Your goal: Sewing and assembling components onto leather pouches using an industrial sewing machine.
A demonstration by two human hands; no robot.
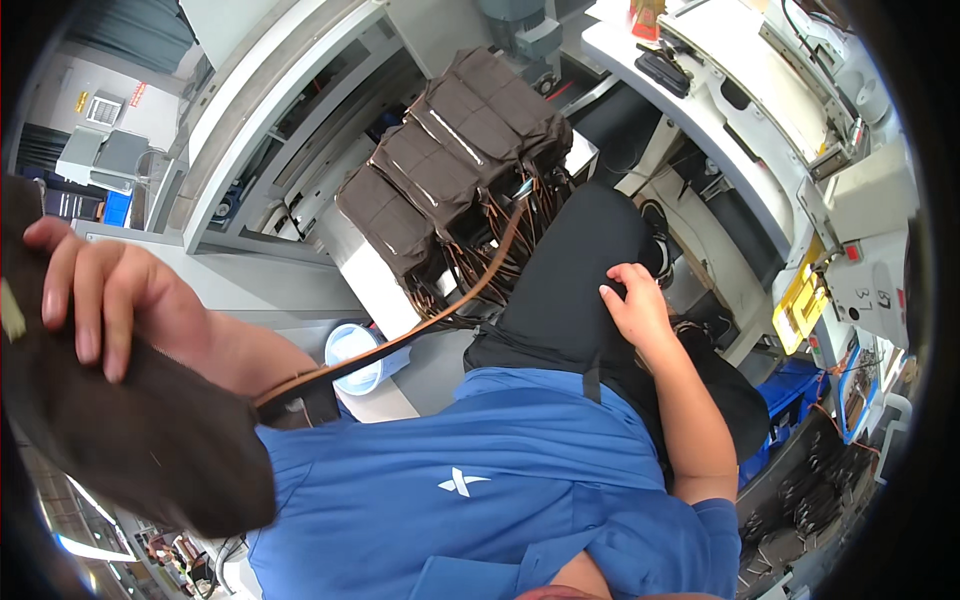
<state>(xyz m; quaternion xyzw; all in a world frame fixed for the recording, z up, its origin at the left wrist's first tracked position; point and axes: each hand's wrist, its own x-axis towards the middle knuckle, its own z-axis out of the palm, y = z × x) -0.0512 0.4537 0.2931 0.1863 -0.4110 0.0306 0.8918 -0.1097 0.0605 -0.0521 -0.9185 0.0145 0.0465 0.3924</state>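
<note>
Brown bag (140, 440) fills lower-left edge, left hand (110, 300) w/ grip curled over its top rim; strap (420, 325) runs to stacked bags (450, 150). Right hand (635, 305) rests spread on thigh, holding nothing.

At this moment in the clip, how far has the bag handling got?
Looks done: a row of dark brown bags stands packed in a white bin. In hand: the left hand grips one more dark brown bag, raised close to the camera, its brown strap trailing toward the bin. The right hand rests on the lap, holding nothing. Left: that bag is not yet set down anywhere.
</note>
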